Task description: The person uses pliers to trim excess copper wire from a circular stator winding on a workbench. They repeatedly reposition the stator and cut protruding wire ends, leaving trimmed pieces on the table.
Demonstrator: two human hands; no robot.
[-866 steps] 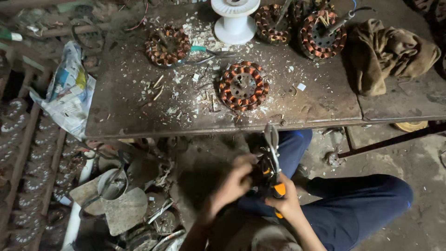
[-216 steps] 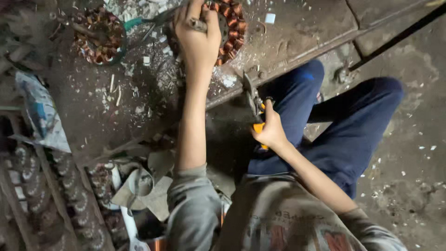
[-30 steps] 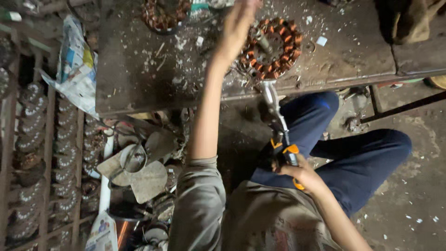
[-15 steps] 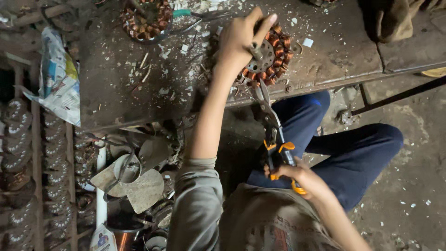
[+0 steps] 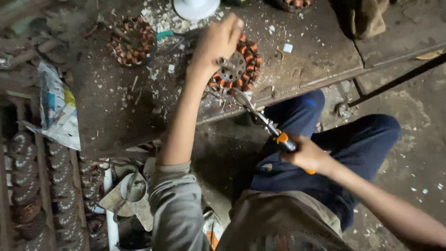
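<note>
My left hand [image 5: 217, 42] reaches forward and grips a round copper-wound stator [image 5: 241, 67] lying near the front edge of the dark workbench [image 5: 116, 116]. My right hand [image 5: 307, 155] is closed on the orange-and-black handles of a pair of cutters [image 5: 260, 118]. The cutters' metal jaws point up at the lower edge of that stator. My legs in blue trousers [image 5: 325, 139] are below the bench edge.
A second wound stator [image 5: 132, 42] lies at the bench's back left, a white spool base [image 5: 196, 7] at the back. Wire scraps litter the top. A crumpled plastic bag [image 5: 55, 111] hangs at left. Metal parts and a rack of stators [image 5: 23, 186] fill the floor left.
My left hand has settled on the stator and pulled it toward the bench edge. My right hand has brought the cutters up until their jaws meet the stator.
</note>
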